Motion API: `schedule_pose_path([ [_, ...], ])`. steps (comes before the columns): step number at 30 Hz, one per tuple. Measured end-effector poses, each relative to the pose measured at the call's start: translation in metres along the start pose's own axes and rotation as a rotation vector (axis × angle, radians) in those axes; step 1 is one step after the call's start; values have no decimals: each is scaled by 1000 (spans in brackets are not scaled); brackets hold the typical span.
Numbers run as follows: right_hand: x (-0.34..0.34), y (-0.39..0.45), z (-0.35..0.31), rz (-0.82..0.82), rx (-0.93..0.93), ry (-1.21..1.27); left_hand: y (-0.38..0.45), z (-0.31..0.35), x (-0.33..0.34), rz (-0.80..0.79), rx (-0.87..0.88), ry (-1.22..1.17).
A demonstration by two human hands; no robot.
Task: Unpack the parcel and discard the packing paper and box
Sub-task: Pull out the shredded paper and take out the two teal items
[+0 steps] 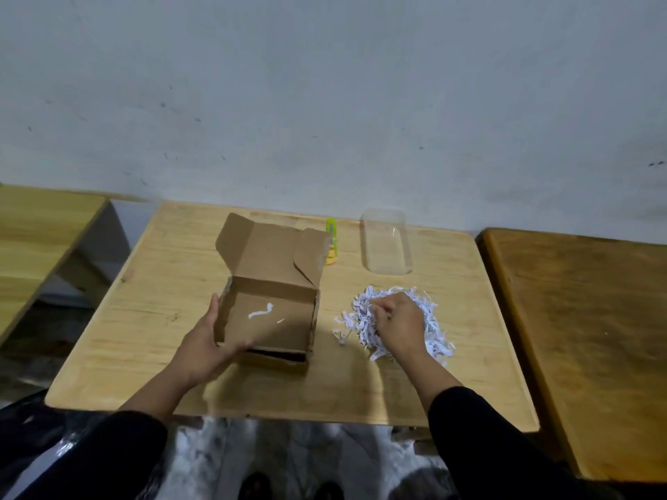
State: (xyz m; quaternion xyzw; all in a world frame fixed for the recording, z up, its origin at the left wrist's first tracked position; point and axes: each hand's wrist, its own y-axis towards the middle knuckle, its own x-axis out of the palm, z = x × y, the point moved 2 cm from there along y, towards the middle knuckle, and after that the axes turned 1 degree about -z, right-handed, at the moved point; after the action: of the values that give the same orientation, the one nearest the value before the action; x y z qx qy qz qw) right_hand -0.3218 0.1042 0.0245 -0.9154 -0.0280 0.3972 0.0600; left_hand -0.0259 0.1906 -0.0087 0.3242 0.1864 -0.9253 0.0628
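Head view: the open box [269, 319] sits mid-table [144, 319], one paper strip [260, 312] inside. The left hand [205, 348] clasps its near-left corner; the right hand [397, 324], fingers curled, presses the shredded paper [433, 333]. Loose shreds could scatter if grabbed carelessly.

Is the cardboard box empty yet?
Nearly: the open cardboard box holds only one stray paper strip; the rest of the shredded paper lies on the table.

desks: 3 [151, 319] | cardboard box: 1 [269, 283] | shredded-paper pile: 1 [433, 330] | clear tray: 1 [386, 240] | hands: 2 [205, 344]
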Motion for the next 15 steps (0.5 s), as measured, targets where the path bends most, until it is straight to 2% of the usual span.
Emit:
schedule_pose_path([
  [4, 9, 7, -10, 14, -37, 47, -1, -4, 2, 0, -23, -67],
  [7, 24, 9, -28, -35, -151, 70, 0, -4, 2, -18, -36, -80],
  [12, 67, 11, -67, -185, -468, -49, -1, -2, 0, -53, -76, -151],
  [15, 92, 14, -86, -346, -583, -174, -1, -1, -1, -56, -77, -137],
])
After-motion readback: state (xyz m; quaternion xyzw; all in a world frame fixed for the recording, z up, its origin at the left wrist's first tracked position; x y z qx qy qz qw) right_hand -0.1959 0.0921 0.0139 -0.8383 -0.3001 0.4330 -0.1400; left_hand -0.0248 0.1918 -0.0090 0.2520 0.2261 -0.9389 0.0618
